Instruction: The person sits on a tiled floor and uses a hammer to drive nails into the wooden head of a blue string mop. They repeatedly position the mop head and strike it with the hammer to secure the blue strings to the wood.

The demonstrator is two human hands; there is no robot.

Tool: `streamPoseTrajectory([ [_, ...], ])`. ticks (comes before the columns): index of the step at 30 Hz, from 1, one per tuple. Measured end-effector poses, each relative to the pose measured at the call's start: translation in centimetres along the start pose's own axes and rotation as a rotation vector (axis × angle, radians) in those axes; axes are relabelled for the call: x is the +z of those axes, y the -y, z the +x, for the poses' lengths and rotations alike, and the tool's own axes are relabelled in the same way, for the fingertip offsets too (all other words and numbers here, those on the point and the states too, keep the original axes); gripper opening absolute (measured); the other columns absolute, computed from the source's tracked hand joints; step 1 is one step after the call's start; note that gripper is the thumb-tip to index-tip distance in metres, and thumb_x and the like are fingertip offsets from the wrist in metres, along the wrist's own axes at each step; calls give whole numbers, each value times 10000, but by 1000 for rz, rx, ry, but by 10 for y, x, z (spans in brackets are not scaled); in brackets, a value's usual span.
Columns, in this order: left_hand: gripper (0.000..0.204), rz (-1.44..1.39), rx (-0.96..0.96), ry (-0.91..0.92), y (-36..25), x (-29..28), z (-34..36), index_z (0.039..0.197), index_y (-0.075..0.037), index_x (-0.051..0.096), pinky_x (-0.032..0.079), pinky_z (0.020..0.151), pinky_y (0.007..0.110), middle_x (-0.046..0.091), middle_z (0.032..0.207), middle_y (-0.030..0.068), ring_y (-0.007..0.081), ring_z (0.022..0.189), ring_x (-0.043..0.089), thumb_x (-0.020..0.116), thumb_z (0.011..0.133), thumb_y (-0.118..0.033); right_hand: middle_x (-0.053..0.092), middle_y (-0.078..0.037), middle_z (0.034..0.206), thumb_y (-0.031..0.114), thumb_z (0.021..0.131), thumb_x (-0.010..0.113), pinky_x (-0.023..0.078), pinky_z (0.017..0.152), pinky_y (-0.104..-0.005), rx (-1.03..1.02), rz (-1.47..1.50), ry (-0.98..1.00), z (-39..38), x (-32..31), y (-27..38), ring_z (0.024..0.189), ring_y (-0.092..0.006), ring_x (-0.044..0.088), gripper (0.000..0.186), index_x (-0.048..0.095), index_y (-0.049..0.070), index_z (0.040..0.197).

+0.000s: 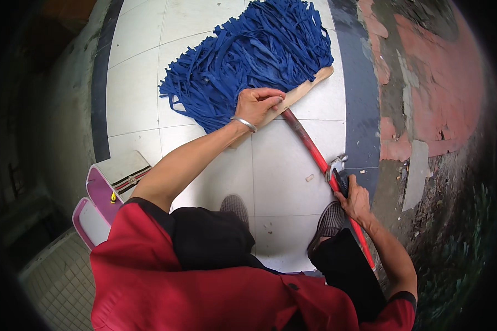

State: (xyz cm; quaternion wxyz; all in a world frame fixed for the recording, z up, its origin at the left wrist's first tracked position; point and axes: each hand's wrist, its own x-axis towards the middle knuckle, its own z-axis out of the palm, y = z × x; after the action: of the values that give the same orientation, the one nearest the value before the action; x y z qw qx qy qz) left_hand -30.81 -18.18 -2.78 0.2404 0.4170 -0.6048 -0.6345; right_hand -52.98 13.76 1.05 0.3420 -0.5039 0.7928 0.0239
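Observation:
A large mop with blue cloth strips [254, 52] lies on the floor ahead of me, and a pale wooden bar [310, 84] runs along its near edge. From that bar a red pole [313, 148] slants down to the right, past my right leg. My left hand [254, 106] is over the bar near the pole's end, its thumb and forefinger pinched together at the wood; whatever is between them is too small to name. My right hand [357, 204] grips the black handle of a claw hammer [337, 164], whose metal head lies right over the red pole.
An opened white and pink case [96, 190] with a small yellow and black tool [113, 197] stands at my left. White tiles [207, 171] bordered by dark strips lie under my feet. Rough, broken ground [395, 138] and plants [461, 259] are at the right.

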Motion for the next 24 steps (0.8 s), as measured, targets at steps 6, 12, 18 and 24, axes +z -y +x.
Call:
streamPoseTrajectory([
  [6, 139, 79, 32, -11, 7, 1, 0, 966, -14, 781, 542, 685, 214, 758, 889, 54, 91, 705, 674, 683, 868, -31, 651, -287, 821, 204, 842, 742, 480, 681, -555, -25, 28, -10, -1, 2, -1, 771, -518, 622, 448, 396, 25, 1062],
  [12, 126, 33, 40, -4, 15, 2, 3, 970, -15, 780, 525, 632, 208, 758, 889, 55, 74, 649, 642, 695, 877, -23, 650, -296, 843, 215, 855, 735, 482, 692, -562, -1, 35, 24, 1, 4, -4, 780, -523, 620, 447, 390, 30, 1071],
  [18, 124, 59, 68, 8, 16, 2, 1, 973, -11, 777, 512, 604, 201, 758, 885, 48, 61, 626, 620, 697, 878, -13, 650, -293, 847, 223, 861, 731, 481, 694, -566, 1, 25, 31, 2, 3, -2, 788, -527, 616, 441, 388, 34, 1063],
  [24, 119, 103, 92, 24, 20, 2, 0, 975, -15, 777, 504, 592, 194, 758, 875, 40, 53, 617, 610, 694, 890, -24, 648, -295, 842, 230, 861, 731, 476, 706, -568, 4, 41, 32, 2, 2, -1, 811, -528, 614, 446, 390, 34, 1071],
])
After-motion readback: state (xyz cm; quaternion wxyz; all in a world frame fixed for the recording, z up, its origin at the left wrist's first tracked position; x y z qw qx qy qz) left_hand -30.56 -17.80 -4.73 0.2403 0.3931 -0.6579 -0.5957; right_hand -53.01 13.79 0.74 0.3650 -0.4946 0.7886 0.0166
